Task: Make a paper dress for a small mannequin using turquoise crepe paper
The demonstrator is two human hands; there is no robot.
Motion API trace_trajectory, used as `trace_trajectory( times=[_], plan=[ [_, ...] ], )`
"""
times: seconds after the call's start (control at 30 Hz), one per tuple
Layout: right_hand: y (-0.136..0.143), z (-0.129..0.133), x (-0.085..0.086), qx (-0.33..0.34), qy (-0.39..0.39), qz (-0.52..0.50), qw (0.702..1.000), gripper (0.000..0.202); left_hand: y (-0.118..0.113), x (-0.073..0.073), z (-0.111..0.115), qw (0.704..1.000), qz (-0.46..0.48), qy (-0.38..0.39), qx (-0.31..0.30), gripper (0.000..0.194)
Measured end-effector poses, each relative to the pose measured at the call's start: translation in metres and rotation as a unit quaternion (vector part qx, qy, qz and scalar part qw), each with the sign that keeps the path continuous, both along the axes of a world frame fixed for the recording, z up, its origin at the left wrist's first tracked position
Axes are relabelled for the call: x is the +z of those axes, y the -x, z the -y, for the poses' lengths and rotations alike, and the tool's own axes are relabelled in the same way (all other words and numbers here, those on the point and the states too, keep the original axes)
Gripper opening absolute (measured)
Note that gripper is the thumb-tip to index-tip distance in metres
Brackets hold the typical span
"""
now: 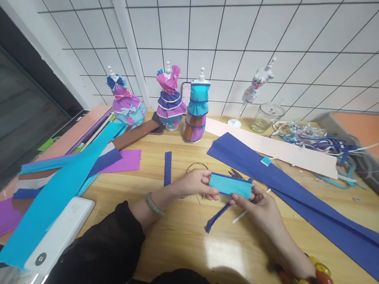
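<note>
Between my hands is a turquoise crepe paper piece [230, 186] with dark blue edging along its long sides. My left hand [199, 185] pinches its left end between thumb and fingers, and my right hand [261, 204] pinches the right end and lower edge. Under it on the table lie a short dark blue strip [216, 217] and a thin white stick [239, 217], both partly hidden by my right hand. Just behind the piece, dark pointed blades [236, 174], seemingly scissors, show in part. A thin ring-shaped loop [196, 165] lies beyond my left hand.
Three dress forms in paper dresses [126, 103] and a bare dress form [258, 84] stand along the tiled wall. A glass jar [267, 115] and tangled scraps [304, 136] sit at right. A long blue paper sheet [309, 200] crosses the right; stacked coloured sheets [62, 182] and a white box [61, 231] lie left.
</note>
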State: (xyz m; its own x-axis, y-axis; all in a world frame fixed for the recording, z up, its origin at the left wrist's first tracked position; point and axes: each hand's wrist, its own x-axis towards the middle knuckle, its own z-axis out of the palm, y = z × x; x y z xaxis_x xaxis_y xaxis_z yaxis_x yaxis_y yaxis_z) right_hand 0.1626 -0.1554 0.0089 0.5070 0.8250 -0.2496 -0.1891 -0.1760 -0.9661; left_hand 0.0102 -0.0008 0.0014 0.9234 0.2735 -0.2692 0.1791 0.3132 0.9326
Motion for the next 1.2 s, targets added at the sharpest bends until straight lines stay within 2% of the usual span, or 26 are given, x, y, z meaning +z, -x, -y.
trace_trajectory(
  times=[0.23, 0.6, 0.73, 0.93, 1.2],
  plan=[
    [-0.009, 0.003, 0.0, -0.034, 0.011, -0.044, 0.998, 0.063, 0.001, 0.001, -0.005, 1.0, 0.005, -0.014, 0.014, 0.044],
    [-0.017, 0.003, 0.002, -0.044, 0.028, -0.034, 0.998, 0.071, 0.002, 0.003, -0.011, 1.0, -0.001, -0.009, 0.022, 0.043],
    [-0.015, 0.002, 0.001, -0.03, 0.022, -0.051, 0.998, 0.079, 0.0, -0.001, -0.008, 1.0, 0.002, -0.006, 0.018, 0.047],
    [-0.009, 0.001, -0.004, -0.009, -0.001, -0.014, 1.0, 0.097, -0.002, -0.004, -0.002, 1.0, 0.001, -0.003, 0.014, 0.05],
    [-0.01, 0.001, -0.006, -0.027, -0.008, 0.015, 0.999, 0.09, 0.0, -0.001, -0.008, 0.998, -0.006, -0.002, 0.056, 0.056]
  ],
)
